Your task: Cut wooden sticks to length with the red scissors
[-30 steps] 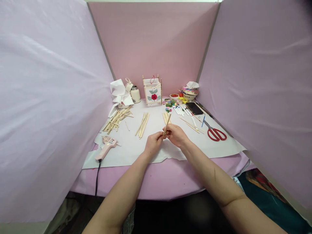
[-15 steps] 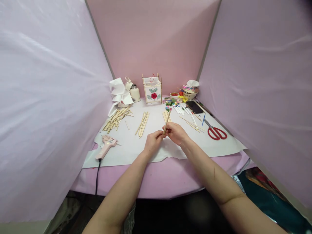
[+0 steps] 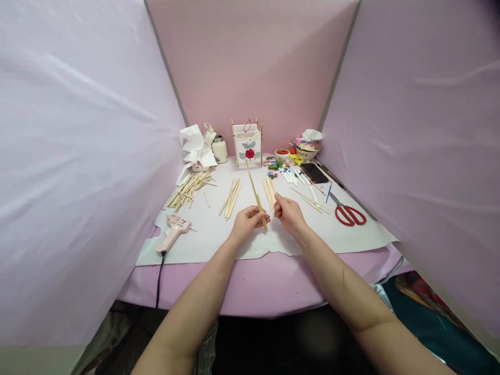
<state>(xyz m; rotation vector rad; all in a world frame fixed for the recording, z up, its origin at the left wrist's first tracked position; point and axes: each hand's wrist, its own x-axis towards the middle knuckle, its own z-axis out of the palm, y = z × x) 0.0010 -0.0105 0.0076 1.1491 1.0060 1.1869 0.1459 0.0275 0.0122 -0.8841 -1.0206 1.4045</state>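
My left hand [image 3: 250,221] is closed in a pinch around wooden sticks [image 3: 254,186]. A long thin one points up and away toward the lantern, and a shorter one lies against it near my fingers. Just to the right, my right hand [image 3: 289,212] has its fingers curled together beside a small row of wooden sticks [image 3: 269,190] on the table. Whatever is between those fingertips, if anything, is hidden. Another small bundle of sticks [image 3: 233,199] lies left of my left hand.
A glue gun [image 3: 174,232] and a stick pile [image 3: 191,188] lie on the left. At the back stands a white lantern with a red flower [image 3: 249,148]. Scissors [image 3: 350,214], a phone [image 3: 314,173] and markers [image 3: 288,175] are on the right.
My right hand has come away from the held stick and moved slightly right. In my left hand, a long thin stick now shows with the shorter one, tilted away to the left.
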